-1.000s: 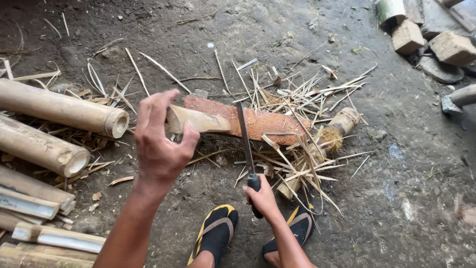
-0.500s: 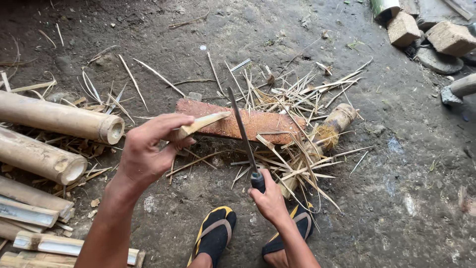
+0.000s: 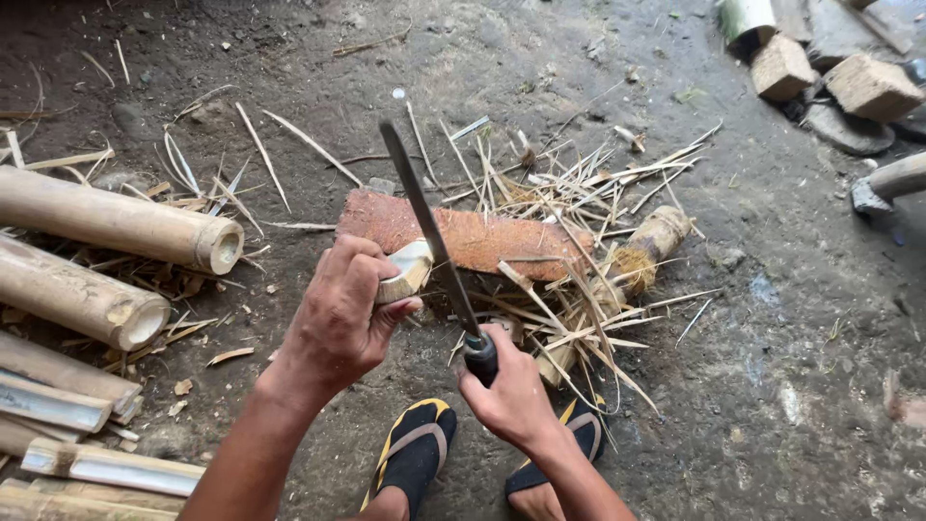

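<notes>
Bamboo piece (image 3: 405, 273) gripped upright over a reddish block, long blade laid against it.

Nearest, two black-and-yellow sandals (image 3: 415, 452) planted on dirt. Just above, right hand (image 3: 509, 397) clenched tight round the dark handle of the knife (image 3: 429, 232); left hand (image 3: 340, 318) curled shut about the bamboo piece, thumb close beside the blade edge. Likely to nick that thumb, judged from how near the steel sat, or to slip off the reddish block (image 3: 463, 236) amid loose bamboo splinters (image 3: 579, 251). Off left, whole bamboo poles (image 3: 116, 220) lying stacked, open ends showing. Farthest, at upper right, pale stone blocks (image 3: 873, 85). No packages, labels or signs seen anywhere.
</notes>
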